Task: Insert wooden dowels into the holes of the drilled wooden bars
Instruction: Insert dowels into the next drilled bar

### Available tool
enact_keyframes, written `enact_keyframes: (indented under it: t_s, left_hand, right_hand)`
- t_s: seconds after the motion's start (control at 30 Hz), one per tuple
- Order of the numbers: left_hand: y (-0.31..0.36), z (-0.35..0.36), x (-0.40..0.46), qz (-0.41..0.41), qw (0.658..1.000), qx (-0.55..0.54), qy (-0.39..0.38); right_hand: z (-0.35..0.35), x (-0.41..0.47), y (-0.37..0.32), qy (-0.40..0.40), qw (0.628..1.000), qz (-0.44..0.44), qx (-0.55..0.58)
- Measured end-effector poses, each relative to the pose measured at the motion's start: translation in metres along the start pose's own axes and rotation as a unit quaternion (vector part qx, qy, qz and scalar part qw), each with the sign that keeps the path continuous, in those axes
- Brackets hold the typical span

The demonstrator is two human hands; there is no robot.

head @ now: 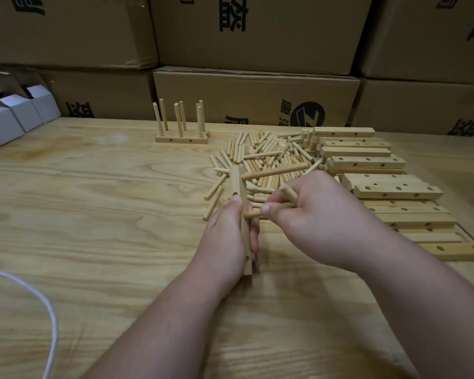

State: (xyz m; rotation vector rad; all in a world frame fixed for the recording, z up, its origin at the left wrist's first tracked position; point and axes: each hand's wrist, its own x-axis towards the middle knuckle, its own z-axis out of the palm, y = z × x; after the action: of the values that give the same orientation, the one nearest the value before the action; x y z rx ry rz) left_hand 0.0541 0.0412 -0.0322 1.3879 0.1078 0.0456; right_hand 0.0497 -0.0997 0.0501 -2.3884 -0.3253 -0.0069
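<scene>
Behind the desk (93, 214) rise stacked cardboard boxes (255, 94), their black print partly cut off by the frame. At far left, white cartons (17, 116) sit at the desk edge; what is in them cannot be made out. On the right side of the desk lies a stack of drilled bars (394, 192), long axes running left to right, holes facing up and toward the camera, the lowest ones half hidden. Left of them spreads a loose pile of dowels (268, 157), pointing every way. Farther back stands a finished pair of bars (181, 138) with six dowels upright in it. A white cord (49, 310) loops off the lower left edge.

Near the desk's middle, the left hand (225, 242) grips one bar (240, 192) with its long axis pointing away from the camera; its lower part is hidden in the fingers. One dowel (274, 172) sticks out of it to the right. The right hand (312, 214) pinches a second dowel (253, 213), horizontal, its tip at the bar's side; the hole itself is hidden. More spare dowels (289, 192) are held in the same curled fingers
</scene>
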Motion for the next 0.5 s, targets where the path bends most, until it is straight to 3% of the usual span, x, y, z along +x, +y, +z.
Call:
enact_keyframes:
  t_s: [0.33, 0.5]
  left_hand:
    - [-0.0006, -0.0010, 0.0011, 0.018, 1.000, 0.004, -0.015]
    - [0.0021, -0.0037, 0.0013, 0.017, 0.992, -0.056, -0.108]
  right_hand:
    - [0.0011, 0.0025, 0.0037, 0.003, 1.000, -0.001, 0.020]
    - [-0.0083, 0.0012, 0.0034, -0.015, 1.000, 0.000, 0.016]
